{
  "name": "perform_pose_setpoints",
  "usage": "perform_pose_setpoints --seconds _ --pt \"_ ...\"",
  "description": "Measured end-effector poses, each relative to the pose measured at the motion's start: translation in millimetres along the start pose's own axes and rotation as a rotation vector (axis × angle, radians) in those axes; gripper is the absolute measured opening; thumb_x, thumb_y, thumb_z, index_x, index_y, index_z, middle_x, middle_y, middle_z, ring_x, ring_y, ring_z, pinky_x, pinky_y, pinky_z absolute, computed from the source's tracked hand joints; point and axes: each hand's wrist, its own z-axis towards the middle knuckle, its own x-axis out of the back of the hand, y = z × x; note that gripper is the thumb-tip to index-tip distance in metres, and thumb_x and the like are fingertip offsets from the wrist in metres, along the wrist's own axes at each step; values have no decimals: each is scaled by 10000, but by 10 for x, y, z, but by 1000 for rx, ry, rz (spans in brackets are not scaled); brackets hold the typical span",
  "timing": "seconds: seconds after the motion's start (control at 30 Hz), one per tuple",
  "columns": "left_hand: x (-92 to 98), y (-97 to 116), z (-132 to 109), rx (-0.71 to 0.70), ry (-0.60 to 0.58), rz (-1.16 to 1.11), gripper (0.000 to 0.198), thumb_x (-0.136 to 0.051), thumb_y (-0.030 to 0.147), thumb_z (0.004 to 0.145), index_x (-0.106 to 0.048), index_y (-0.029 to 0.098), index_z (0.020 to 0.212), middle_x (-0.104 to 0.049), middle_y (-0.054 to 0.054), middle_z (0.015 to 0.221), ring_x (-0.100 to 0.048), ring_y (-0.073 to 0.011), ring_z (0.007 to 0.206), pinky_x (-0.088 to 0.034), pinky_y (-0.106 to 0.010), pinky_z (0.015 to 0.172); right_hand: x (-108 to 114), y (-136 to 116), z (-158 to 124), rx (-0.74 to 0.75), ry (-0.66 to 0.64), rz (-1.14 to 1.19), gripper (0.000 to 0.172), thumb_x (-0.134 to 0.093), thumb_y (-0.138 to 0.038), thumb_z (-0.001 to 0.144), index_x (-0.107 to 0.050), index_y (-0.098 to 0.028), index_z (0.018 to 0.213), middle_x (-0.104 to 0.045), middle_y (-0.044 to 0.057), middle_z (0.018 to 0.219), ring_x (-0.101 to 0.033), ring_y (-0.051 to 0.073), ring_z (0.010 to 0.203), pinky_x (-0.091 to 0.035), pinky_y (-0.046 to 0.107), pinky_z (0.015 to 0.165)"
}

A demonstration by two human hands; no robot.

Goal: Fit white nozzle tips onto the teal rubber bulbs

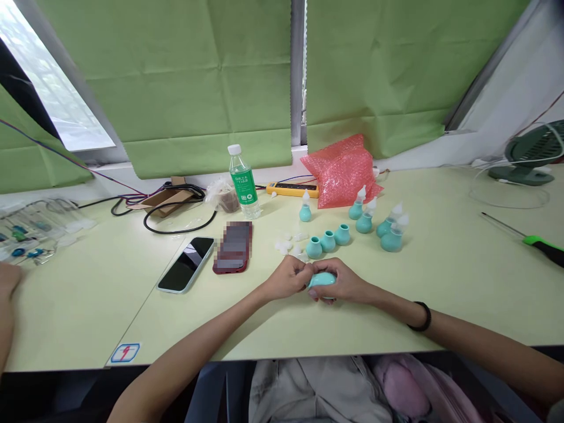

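My right hand (346, 282) is wrapped round a teal squeeze bulb (322, 279), lying on its side just above the table. At the bulb's left end, the fingers of my left hand (293, 276) are pinched together; whatever they hold there is hidden. Just beyond my hands stand three open-necked teal bulbs (328, 241) in a slanted row. To their left lie several small translucent white pieces (286, 242). Farther back, a teal bulb with a clear pointed tip (305, 208) stands upright. Several more tipped bulbs (364, 221) are grouped to the right.
A white-edged phone (185, 265) and a dark red phone (233, 248) lie left of my hands. Behind are a water bottle (245, 187), a yellow power strip (291, 189) and a pink bubble-wrap bag (346, 173). A screwdriver (529, 239) lies right. Another person's arm (6, 305) rests at far left.
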Motion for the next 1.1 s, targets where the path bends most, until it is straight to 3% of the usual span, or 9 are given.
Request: perform_pose_setpoints --seconds 0.1,0.2,0.27,0.37,0.47,0.6,0.7,0.97,1.1 --pt "55 -31 17 44 -58 -223 371 -310 285 748 -312 148 404 -319 41 348 -295 -39 339 -240 -185 373 9 -26 -37 91 12 -182 250 -609 -366 591 -560 -161 727 -560 -10 598 -483 89 475 -404 215 454" --pt "119 -72 40 68 11 -301 396 -230 323 782 -265 164 421 -300 42 351 -303 -48 333 -254 -195 381 56 -68 -74 266 139 -401 233 -645 -337 558 -565 -180 710 -576 1 653 -512 115 585 -421 234 568" --pt "133 -93 51 69 130 -124 434 -181 354 803 -306 157 437 -340 27 381 -338 -59 356 -276 -203 403 120 -120 -78 341 262 -431 196 -628 -317 592 -556 -186 720 -578 8 668 -523 128 619 -425 244 598" --pt "85 -121 55 11 241 400 414 -234 435 795 -444 145 586 -448 1 483 -449 -108 468 -323 -223 471 272 -258 -42 423 431 -411 165 -569 -319 660 -549 -194 766 -584 31 772 -536 162 728 -429 278 666" --pt "11 -154 53 -27 168 808 316 -313 430 781 -460 167 876 -543 -30 670 -523 -163 608 -352 -242 506 470 -446 37 438 571 -500 204 -518 -367 695 -564 -210 818 -558 40 871 -515 182 821 -417 293 709" --pt "-5 -194 59 22 128 1015 268 -304 302 803 -386 205 1039 -540 -51 841 -542 -180 725 -377 -243 518 746 -569 234 401 701 -702 279 -500 -410 696 -578 -212 875 -541 39 863 -504 160 768 -410 264 654" --pt "23 -211 63 54 137 1039 274 -301 290 805 -380 226 1059 -527 -48 875 -538 -181 769 -390 -246 541 913 -444 438 342 684 -749 282 -482 -383 708 -558 -193 902 -571 27 800 -511 135 689 -410 256 630" --pt "22 -212 49 98 171 1066 319 -319 295 798 -377 235 1105 -495 -63 901 -517 -202 816 -411 -281 560 1097 25 744 93 427 -954 185 -553 -330 608 -567 -145 607 -587 22 598 -528 136 562 -385 231 514" --pt "21 -200 51 103 206 1121 302 -278 282 812 -415 205 1071 -477 -88 899 -495 -209 808 -417 -287 539 1156 -4 816 84 452 -988 249 -589 -376 574 -583 -155 688 -614 39 728 -548 154 643 -397 234 548"
